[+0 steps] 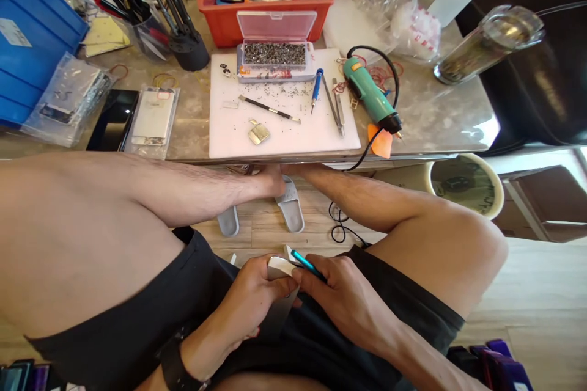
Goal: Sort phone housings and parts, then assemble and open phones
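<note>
Black shorts (137, 311) across the lap, cut off by the bottom edge, along with dark and purple cases (22, 376) in the lower left corner. Black wristband (177, 363) on the left wrist, partly out of frame. Left hand (245, 302) closed around a pale metal phone body (279, 269) above the lap, fingers (284, 286) curled over its near edge, much of the body hidden behind them and its lower end in shadow. Just beside it, right hand (339, 299), fingers (316, 269) pinched shut on a teal pry tool (308, 265), the tool's tip lost against the phone body and any contact impossible to make out. Hardly any gap between the hands; open room outward over the bare thighs. Farther off, beneath the table edge, grey slippers (288, 204) on wood flooring, a looped black cable (339, 223) and a round bin (499, 189). Along the stone tabletop (192, 134), from left to right: blue crate (27, 30) cut off by the frame, black phone (112, 119), white cutting board (238, 140) under scattered screws and tools, orange crate (229, 12) cut off at the top, green heat gun (367, 88), glass tumbler (488, 43).
</note>
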{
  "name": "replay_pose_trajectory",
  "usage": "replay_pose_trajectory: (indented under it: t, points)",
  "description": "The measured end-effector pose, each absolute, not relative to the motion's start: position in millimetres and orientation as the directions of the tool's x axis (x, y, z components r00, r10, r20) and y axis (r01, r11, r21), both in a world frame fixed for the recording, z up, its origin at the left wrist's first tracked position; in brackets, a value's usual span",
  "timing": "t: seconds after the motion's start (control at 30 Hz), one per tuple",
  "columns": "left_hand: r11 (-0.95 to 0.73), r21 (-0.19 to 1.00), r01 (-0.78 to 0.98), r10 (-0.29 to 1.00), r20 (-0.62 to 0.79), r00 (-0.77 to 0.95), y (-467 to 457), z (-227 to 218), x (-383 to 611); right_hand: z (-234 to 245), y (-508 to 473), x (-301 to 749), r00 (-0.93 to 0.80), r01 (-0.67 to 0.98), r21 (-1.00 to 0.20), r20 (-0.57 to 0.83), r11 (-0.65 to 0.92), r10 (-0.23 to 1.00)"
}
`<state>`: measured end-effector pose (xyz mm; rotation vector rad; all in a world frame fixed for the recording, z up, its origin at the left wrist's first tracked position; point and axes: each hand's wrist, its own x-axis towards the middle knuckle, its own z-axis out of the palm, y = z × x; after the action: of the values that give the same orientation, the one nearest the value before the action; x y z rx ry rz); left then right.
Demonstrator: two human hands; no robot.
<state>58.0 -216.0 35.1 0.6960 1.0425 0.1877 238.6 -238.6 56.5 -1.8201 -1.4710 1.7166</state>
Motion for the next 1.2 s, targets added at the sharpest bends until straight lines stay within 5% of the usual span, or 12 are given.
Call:
replay_pose_trajectory:
  t: [0.43, 0.93, 1.2]
  points:
    - [0.793, 0.582, 0.179, 0.420, -0.735, 0.532, -215.6, 32.8, 60.6, 55.6, -243.0, 246.7, -0.216, 0.528, -0.725, -0.619, -0.443, 0.755]
    - [0.781, 0.611, 0.130, 0.435, -0.681, 0.589, -207.2, 32.8, 58.1, 56.1, -239.5, 240.0, -0.130, 0.611, -0.740, -0.445, -0.282, 0.886]
    - [0.806, 0.587, 0.075, 0.441, -0.680, 0.585, -207.2, 38.1, 62.5, 57.6, -230.8, 235.1, -0.122, 0.616, -0.690, -0.561, -0.381, 0.819]
